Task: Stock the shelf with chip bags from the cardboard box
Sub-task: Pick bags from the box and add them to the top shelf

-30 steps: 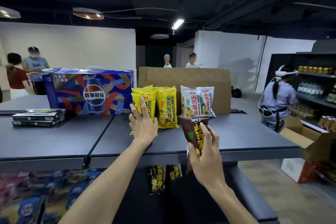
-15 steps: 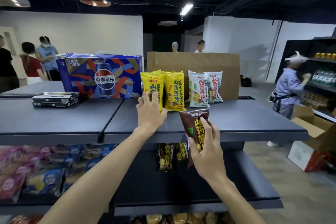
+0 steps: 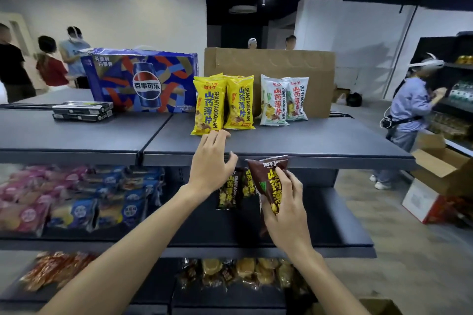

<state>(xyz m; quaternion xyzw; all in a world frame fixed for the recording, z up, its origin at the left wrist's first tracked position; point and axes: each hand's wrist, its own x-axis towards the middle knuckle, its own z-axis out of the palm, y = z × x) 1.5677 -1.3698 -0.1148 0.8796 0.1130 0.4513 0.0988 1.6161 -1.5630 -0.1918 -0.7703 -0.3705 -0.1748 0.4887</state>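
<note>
1. While my right hand grips the brown bag, fingers curled round its front and thumb behind, it sits just below the top shelf edge, level with the dark bags on the middle tier.
2. My left hand holds nothing; its relaxed fingers rest on the top shelf, fingertips touching the base of the yellow bags.
3. Likely target: the middle tier, beside the matching dark bags (same flavour, I judge).
4. Method: keep the bag upright, label outward, and slide it in without crushing it.
5. Risk: the left hand nudging the yellow row over.
</note>
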